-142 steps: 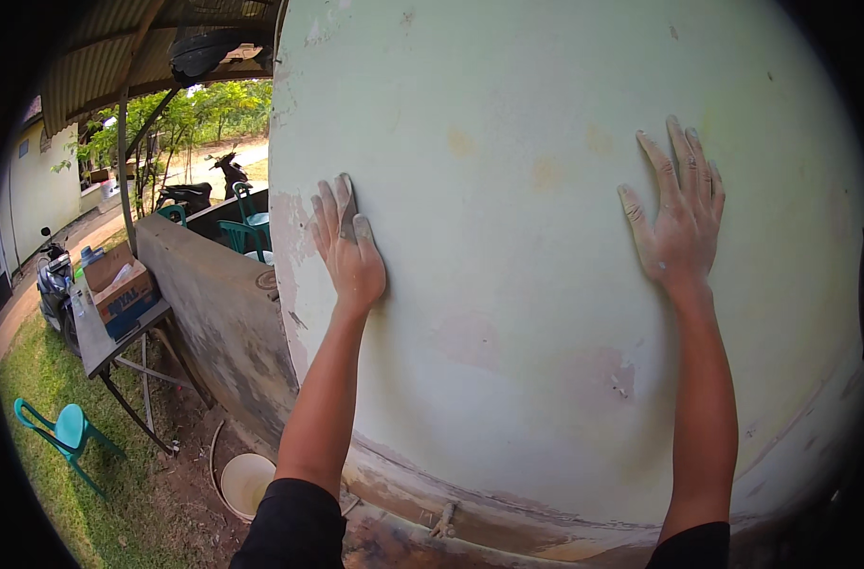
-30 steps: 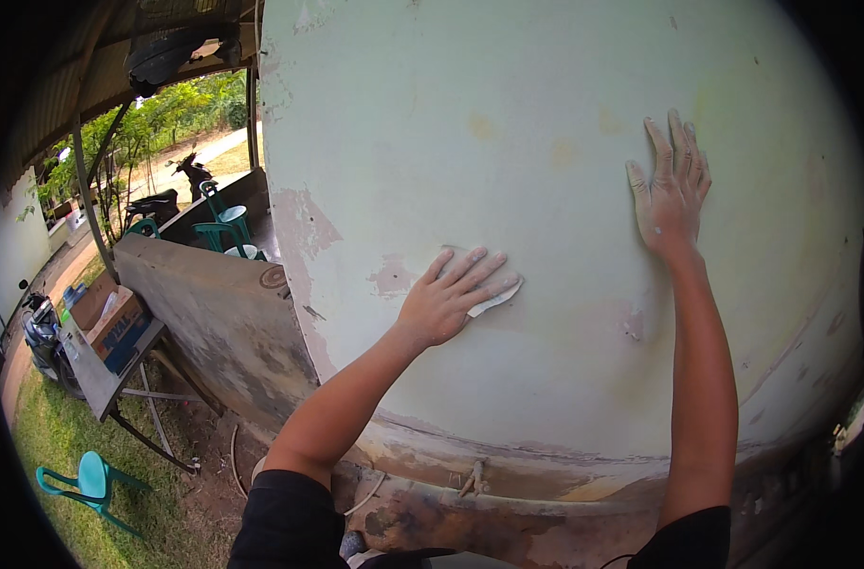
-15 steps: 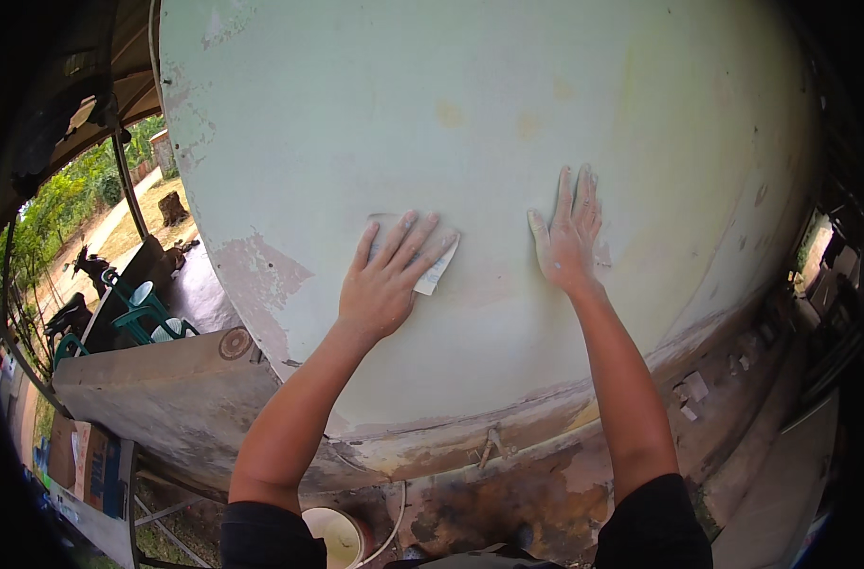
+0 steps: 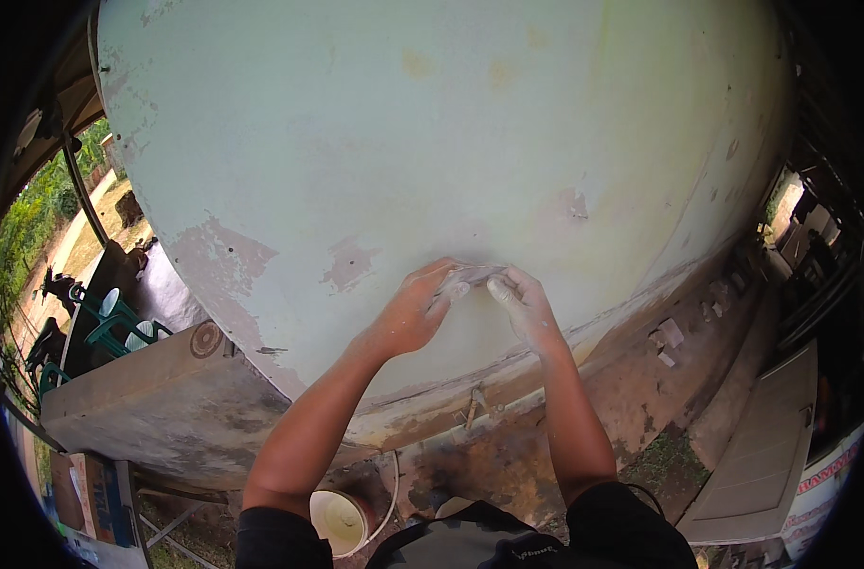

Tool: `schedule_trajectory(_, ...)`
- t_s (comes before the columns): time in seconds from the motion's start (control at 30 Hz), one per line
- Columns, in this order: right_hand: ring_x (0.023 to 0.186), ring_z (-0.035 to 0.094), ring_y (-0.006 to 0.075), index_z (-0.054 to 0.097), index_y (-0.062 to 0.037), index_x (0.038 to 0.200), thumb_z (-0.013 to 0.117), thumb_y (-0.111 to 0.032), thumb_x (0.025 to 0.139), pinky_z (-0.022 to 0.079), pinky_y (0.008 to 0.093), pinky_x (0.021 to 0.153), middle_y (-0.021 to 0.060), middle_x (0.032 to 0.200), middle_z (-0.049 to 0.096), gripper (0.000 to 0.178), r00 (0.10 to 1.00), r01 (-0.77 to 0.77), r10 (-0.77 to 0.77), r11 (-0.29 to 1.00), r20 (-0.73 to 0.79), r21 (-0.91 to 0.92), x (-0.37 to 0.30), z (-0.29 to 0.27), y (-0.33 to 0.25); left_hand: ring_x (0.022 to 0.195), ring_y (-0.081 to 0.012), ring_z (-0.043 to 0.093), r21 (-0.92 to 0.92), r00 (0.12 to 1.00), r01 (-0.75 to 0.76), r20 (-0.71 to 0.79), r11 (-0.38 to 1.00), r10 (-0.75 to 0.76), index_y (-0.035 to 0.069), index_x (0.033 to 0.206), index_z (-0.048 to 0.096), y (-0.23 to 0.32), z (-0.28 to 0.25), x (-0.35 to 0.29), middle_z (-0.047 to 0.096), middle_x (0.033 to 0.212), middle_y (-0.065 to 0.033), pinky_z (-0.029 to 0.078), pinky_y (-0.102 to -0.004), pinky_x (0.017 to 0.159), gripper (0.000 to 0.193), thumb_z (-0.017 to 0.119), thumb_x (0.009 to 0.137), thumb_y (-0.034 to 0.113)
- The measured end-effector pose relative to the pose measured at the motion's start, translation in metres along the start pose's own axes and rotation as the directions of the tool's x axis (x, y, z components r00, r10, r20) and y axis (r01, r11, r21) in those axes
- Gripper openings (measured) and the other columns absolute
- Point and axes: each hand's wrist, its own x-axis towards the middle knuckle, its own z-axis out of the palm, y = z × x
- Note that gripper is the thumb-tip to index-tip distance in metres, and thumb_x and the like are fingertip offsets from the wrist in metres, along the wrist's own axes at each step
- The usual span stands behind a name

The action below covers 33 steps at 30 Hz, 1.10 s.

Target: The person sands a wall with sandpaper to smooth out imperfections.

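Note:
My left hand [image 4: 416,308] and my right hand [image 4: 527,308] are close together in front of the pale green wall [image 4: 403,161], thumbs toward me. Between them they grip a small grey-white piece of sandpaper [image 4: 474,272] by its two ends, with the fingers closed around it. Most of the sheet is covered by my fingers. Whitish dust coats the fingertips, more heavily on the right. Around the hands, the wall has patches of worn paint [image 4: 351,263], and another scraped spot [image 4: 574,203] lies higher to the right.
A pale bucket [image 4: 339,523] stands below near my left arm, with a hose [image 4: 394,493] beside it. A low concrete ledge [image 4: 157,384] juts out at the left, near green chairs [image 4: 105,327]. A pipe tap [image 4: 472,408] sticks out at the wall's base. A door panel [image 4: 759,450] leans at the right.
Both hands have left their flat positions on the wall and come together lower down. The left hand brought the sandpaper along, and the right hand now grips it too. The view has shifted right.

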Motion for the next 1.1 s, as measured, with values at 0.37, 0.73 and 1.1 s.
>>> schedule_trajectory(0.37,0.103,0.065,0.0117,0.069,-0.0004,0.121,0.079,-0.015,0.097,0.052,0.0305,0.095,0.0039,0.113,0.073,0.030,0.993,0.112,-0.115,0.972,0.005,0.207,0.015,0.010,0.010,0.101,-0.0206,0.063,-0.220,0.972,0.229,0.096,0.948,-0.213,-0.002,0.126,0.063,0.015,-0.011,0.037,0.070,0.109,-0.0124,0.052,-0.0377,0.091,0.030,0.067,0.100,0.012)
schedule_trajectory(0.73,0.127,0.057,0.0221,0.052,0.0017,0.139,0.060,-0.002,0.104,0.047,0.0383,0.108,0.0170,0.138,0.056,0.036,0.689,0.476,-0.535,0.843,-0.488,-0.252,0.034,-0.011,0.023,0.140,-0.0200,0.056,0.900,0.902,-0.119,-0.078,0.419,0.424,0.014,0.132,0.068,0.002,-0.059,0.035,0.061,0.152,-0.0026,0.041,-0.0396,0.109,0.050,0.071,0.083,0.008)
schedule_trajectory(1.1,0.161,0.013,0.0469,0.026,-0.0037,0.168,0.049,-0.032,0.109,0.013,0.0612,0.128,0.0226,0.176,0.014,0.069,0.672,0.246,-0.735,0.335,-0.089,-0.910,0.081,0.040,0.092,0.143,-0.0166,0.055,0.919,0.910,-0.149,-0.016,0.364,0.414,0.017,0.125,0.071,-0.005,-0.078,0.009,0.061,0.153,0.0020,0.040,-0.0394,0.115,0.042,0.070,0.083,0.013)
